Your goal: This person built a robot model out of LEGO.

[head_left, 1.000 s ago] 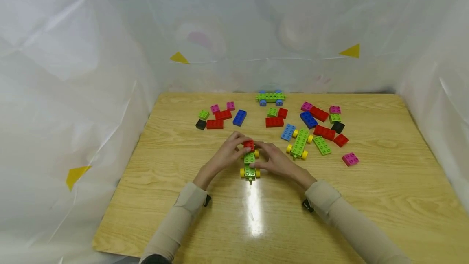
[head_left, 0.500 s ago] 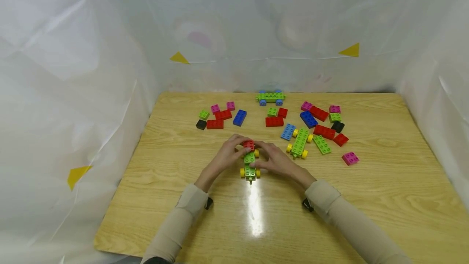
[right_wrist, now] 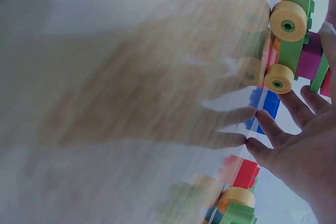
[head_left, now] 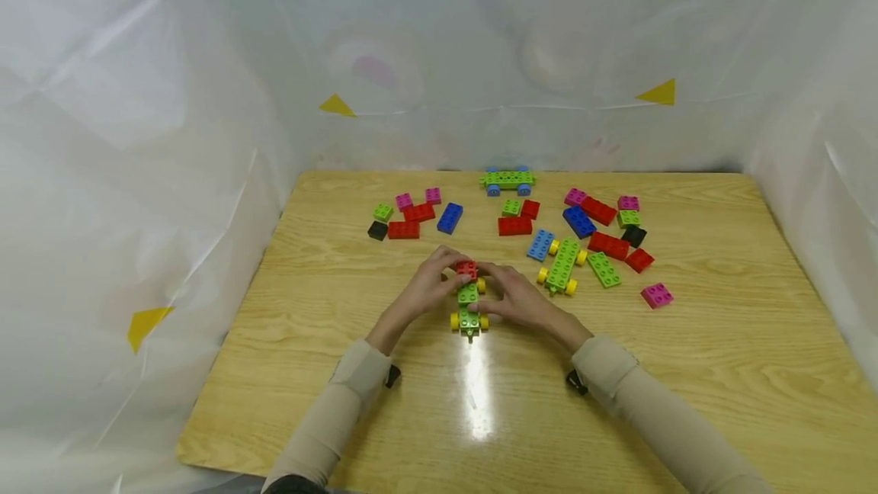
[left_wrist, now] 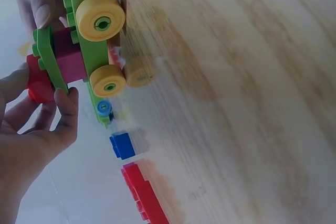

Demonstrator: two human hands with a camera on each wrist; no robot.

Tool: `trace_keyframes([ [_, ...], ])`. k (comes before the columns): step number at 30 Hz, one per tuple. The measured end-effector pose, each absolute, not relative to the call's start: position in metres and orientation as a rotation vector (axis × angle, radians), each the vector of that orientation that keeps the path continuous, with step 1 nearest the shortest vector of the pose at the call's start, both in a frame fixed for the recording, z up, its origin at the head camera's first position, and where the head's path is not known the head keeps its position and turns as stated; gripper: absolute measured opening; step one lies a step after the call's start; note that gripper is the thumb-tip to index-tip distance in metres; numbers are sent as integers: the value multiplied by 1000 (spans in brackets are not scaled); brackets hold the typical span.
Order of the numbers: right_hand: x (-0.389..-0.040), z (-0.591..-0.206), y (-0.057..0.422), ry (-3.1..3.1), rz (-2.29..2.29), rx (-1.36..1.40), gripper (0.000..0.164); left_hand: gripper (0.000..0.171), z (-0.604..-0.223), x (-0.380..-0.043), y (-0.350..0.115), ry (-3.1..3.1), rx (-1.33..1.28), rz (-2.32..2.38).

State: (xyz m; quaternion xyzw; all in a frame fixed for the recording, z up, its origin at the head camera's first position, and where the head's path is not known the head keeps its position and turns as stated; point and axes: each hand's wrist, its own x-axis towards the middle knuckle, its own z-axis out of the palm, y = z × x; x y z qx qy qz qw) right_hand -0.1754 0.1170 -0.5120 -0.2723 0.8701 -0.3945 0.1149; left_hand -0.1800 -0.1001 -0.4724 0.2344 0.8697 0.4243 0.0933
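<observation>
The brick stack (head_left: pixel 468 296) stands near the centre of the head view: red brick (head_left: pixel 466 268) on green plate (left_wrist: pixel 48 53), magenta brick (left_wrist: pixel 70 56) beneath, green wheeled base (left_wrist: pixel 94 51) lowest. The left hand's (head_left: pixel 427 290) grip is narrow, pinching the red brick; the right hand's (head_left: pixel 520 299) is spread wide, thumb touching the plate. Risk: the plate overhangs the magenta brick, so off-centre pressure could lever it loose; yellow wheels (left_wrist: pixel 102 8) could roll. Materials: glossy studded plastic, disc-shaped wheels, smooth wood-grained table (head_left: pixel 329 288).

This seems a lab-like booth: a wood-grain table (head_left: pixel 309 311) under the left hand (head_left: pixel 425 288), pale sheeting (head_left: pixel 446 36) with yellow triangles (head_left: pixel 660 93) beyond it.
</observation>
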Motion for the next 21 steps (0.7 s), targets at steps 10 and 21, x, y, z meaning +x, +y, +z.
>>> trace_keyframes([
  [10, -175, -511, 117, 2546, -1156, -804, 79, 31, -472, -180, -97, 2655, 721, 1082],
  [21, -175, -512, 117, 2555, -1157, -804, 81, 33, -477, -178, -98, 2658, 745, 1128],
])
